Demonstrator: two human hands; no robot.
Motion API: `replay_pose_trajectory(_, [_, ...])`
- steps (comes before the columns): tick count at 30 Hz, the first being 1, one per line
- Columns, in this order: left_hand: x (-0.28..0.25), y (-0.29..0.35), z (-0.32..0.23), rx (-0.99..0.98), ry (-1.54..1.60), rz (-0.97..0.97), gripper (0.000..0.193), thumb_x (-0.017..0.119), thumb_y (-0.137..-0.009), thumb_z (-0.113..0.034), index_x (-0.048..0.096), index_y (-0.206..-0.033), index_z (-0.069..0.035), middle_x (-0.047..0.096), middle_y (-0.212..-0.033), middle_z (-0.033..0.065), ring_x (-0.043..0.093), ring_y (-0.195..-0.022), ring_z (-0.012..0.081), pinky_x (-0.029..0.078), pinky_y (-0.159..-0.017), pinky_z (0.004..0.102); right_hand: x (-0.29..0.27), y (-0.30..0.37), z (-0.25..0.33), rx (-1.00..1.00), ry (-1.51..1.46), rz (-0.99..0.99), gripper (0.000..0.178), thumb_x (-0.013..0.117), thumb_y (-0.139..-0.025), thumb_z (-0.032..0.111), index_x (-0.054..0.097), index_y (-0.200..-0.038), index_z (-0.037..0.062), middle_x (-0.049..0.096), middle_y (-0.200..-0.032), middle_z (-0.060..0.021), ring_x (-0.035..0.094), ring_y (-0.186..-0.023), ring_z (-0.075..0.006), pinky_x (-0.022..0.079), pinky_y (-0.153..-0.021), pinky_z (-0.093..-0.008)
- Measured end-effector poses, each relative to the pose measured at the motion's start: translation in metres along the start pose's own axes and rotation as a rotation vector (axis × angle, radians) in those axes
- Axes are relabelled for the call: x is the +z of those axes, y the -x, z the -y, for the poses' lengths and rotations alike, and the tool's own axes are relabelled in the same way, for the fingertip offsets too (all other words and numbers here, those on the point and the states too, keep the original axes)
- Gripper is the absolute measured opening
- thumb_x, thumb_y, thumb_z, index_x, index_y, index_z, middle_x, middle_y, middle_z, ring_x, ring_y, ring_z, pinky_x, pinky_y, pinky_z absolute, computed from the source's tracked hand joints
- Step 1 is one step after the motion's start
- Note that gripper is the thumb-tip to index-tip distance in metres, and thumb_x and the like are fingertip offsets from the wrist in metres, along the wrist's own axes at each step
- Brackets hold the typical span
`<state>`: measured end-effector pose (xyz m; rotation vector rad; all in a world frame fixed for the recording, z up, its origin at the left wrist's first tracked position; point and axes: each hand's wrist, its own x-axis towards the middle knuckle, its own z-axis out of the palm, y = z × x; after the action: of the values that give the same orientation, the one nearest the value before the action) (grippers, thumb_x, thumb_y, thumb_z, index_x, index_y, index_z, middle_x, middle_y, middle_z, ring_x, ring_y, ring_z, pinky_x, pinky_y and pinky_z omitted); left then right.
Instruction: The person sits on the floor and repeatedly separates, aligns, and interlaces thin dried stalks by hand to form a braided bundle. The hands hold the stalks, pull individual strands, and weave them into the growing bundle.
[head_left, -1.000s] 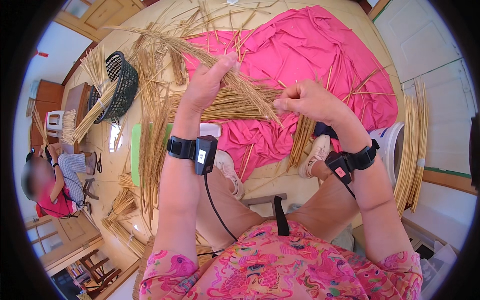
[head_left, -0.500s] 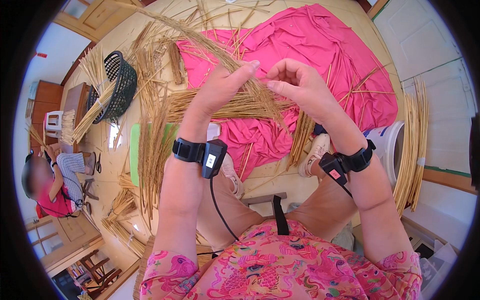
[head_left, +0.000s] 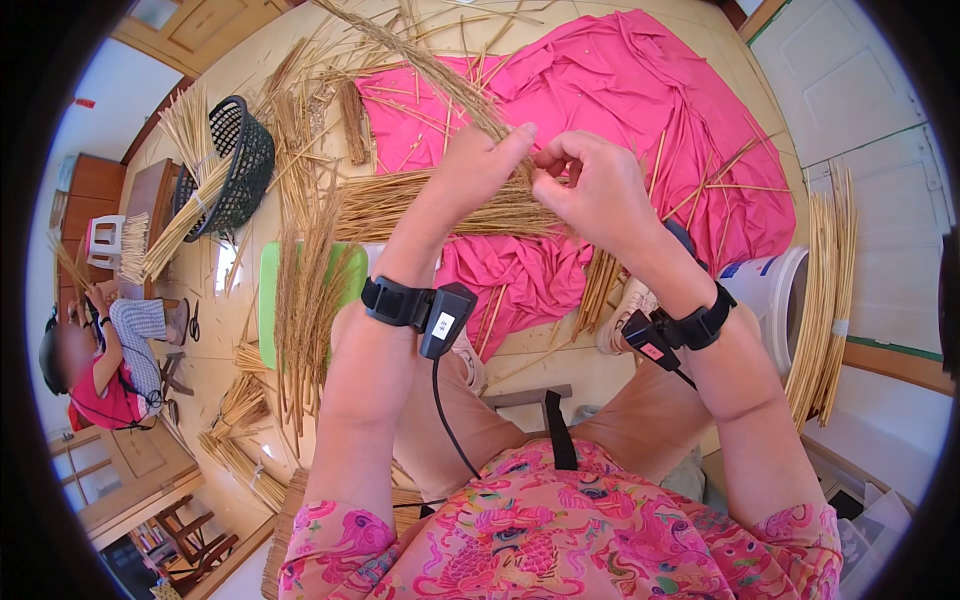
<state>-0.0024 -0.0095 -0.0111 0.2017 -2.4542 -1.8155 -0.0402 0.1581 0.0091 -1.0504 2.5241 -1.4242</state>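
Observation:
A slim bundle of dry straw stalks [head_left: 425,70] slants from the upper left down into my left hand [head_left: 475,175], whose fingers are wrapped round it with the thumb stretched along the top. Close by on the right, my right hand [head_left: 605,190] is closed in a pinch, its thumb and forefinger at the bundle's lower part. Whatever lies between those fingertips is too small to make out. Below both hands a thick pile of straw stalks [head_left: 400,208] lies crosswise on a pink cloth [head_left: 640,80].
Feathery straw stalks [head_left: 305,300] hang over a green board [head_left: 268,320] at my left. Beyond stands a dark green basket [head_left: 255,165] with tied bundles. A white bucket [head_left: 765,290] and upright stalks [head_left: 820,300] are at right. Another person [head_left: 100,360] sits far left, holding stalks.
My left hand has moved slightly right with the straw bundle. My right hand's fingers, looser before, have closed into a pinch beside it. The bundle's lower end, visible earlier, is now mostly hidden.

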Motion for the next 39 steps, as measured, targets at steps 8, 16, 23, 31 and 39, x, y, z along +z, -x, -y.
replay_pose_trajectory(8, [-0.002,0.001,0.000,0.029,-0.010,0.030,0.029,0.056,-0.091,-0.029,0.058,-0.078,-0.003,0.053,-0.072,-0.0024,0.045,-0.069,0.0076,0.039,-0.059,0.0275,-0.001,-0.003,0.003,0.094,-0.122,0.063,0.015,0.064,-0.072,0.013,0.063,-0.077,-0.0014,0.063,-0.069,-0.0124,0.062,-0.061,-0.0219,0.049,-0.059,-0.0315])
replay_pose_trajectory(16, [-0.001,0.007,-0.016,0.019,-0.244,0.051,0.038,0.051,-0.090,-0.034,0.058,-0.076,0.001,0.056,-0.067,0.0136,0.052,-0.064,0.0263,0.042,-0.059,0.0385,-0.001,-0.005,-0.004,0.001,0.004,0.020,0.012,0.063,-0.071,0.012,0.060,-0.074,0.0005,0.060,-0.064,-0.0127,0.059,-0.057,-0.0243,0.047,-0.056,-0.0339])
replay_pose_trajectory(23, [0.001,0.006,-0.017,0.022,-0.222,0.001,0.042,0.055,-0.088,-0.037,0.055,-0.073,0.002,0.051,-0.061,0.0030,0.043,-0.057,0.0124,0.037,-0.052,0.0325,-0.003,-0.006,0.005,0.005,0.104,0.010,0.014,0.061,-0.070,0.014,0.055,-0.069,0.0009,0.057,-0.061,-0.0162,0.058,-0.058,-0.0330,0.046,-0.056,-0.0403])
replay_pose_trajectory(31, [-0.055,-0.001,-0.002,-0.174,0.312,-0.280,0.038,0.058,-0.088,-0.037,0.064,-0.080,-0.001,0.062,-0.081,0.0030,0.055,-0.074,0.0115,0.043,-0.068,0.0299,-0.030,-0.004,-0.017,0.229,0.112,0.158,0.016,0.068,-0.069,0.016,0.064,-0.069,0.0000,0.063,-0.063,-0.0092,0.059,-0.056,-0.0168,0.047,-0.056,-0.0300])
replay_pose_trajectory(39, [-0.032,-0.007,-0.003,-0.193,0.226,-0.205,0.031,0.060,-0.088,-0.035,0.065,-0.086,-0.005,0.059,-0.077,-0.0011,0.051,-0.068,0.0083,0.041,-0.064,0.0233,-0.029,0.000,0.008,0.146,-0.490,0.536,0.012,0.071,-0.079,0.011,0.065,-0.081,0.0008,0.062,-0.070,0.0009,0.053,-0.061,-0.0037,0.043,-0.055,-0.0207])
